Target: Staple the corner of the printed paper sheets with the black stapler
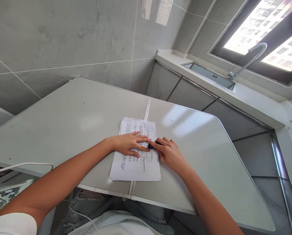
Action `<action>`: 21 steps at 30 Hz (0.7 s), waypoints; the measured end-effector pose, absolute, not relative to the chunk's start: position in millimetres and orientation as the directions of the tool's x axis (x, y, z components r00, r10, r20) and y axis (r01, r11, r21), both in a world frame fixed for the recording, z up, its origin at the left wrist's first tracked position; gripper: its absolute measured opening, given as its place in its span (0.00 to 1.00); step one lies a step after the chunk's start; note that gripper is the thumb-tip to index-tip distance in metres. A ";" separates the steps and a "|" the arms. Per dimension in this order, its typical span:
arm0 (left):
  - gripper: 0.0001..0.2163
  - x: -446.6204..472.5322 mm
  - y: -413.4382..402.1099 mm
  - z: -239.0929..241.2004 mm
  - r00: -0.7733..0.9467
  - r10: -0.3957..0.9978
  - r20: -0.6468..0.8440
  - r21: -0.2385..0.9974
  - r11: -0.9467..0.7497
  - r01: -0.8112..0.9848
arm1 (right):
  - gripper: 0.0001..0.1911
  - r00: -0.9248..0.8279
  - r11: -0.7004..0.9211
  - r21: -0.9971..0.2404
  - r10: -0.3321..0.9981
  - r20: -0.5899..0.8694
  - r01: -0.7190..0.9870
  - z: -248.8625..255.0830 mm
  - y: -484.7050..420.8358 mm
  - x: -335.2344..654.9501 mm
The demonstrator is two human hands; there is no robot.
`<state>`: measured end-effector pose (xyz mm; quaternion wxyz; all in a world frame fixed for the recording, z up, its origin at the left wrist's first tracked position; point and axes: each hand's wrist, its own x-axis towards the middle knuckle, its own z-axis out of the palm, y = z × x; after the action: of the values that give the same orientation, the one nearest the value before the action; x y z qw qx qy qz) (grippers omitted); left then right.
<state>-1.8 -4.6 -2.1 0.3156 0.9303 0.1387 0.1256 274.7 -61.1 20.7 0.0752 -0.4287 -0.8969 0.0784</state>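
Note:
A printed white sheet of paper (136, 171) lies on the table, across its centre seam. My left hand (130, 143) rests flat on the sheet with fingers spread, pressing on the text. A smaller strip of densely printed paper (150, 129) shows at the sheet's upper right. My right hand (169, 151) is closed around a small black object (151, 145) at the sheet's right edge, close to the left fingertips. Fingers cover most of the black object, so its kind is unclear.
The pale folding table (62, 117) has a metal seam (147, 109) and reaches close to the tiled wall (62, 36). Beyond it on the right stand a counter with a sink (209, 75), a faucet (248, 60) and a window. A white cable (21, 164) hangs at the left edge.

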 end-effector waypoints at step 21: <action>0.12 -21.3 12.5 4.6 0.793 0.523 0.313 0.734 -0.663 0.148 | 0.09 0.137 -0.058 -0.479 0.982 0.133 0.876 24.4 -27.6 308.8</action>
<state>-21.3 12.5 4.6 0.3629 0.8746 0.1916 0.2582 308.8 -27.6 24.4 0.2300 -0.7181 -0.6468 0.1147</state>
